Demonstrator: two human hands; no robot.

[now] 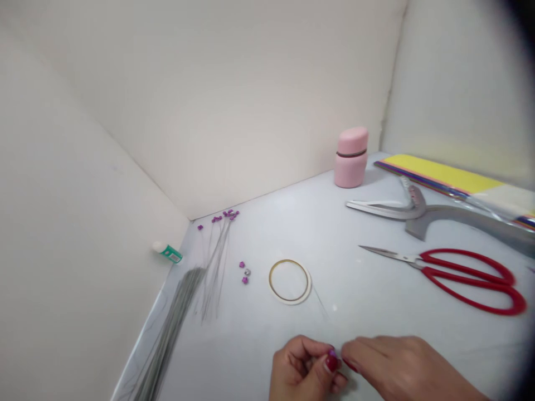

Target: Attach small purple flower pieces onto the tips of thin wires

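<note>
At the near side of the white tabletop (251,345), the right hand (393,361) bends its fingers inward, its grip hard to tell, just beside the curled left hand (307,370). Beyond lie red-handled scissors (419,262), a tape roll (310,286) and loose purple beads (245,280); the left thumb and forefinger pinch a tiny purple bead (332,353).

Purple piece (332,353) mostly hidden (in left hand (307,370)); wire bundle (172,317) cropped below.

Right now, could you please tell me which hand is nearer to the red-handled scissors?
Right. The right hand is on the near side of the red-handled scissors; the left hand is farther away, to their near left.
</note>
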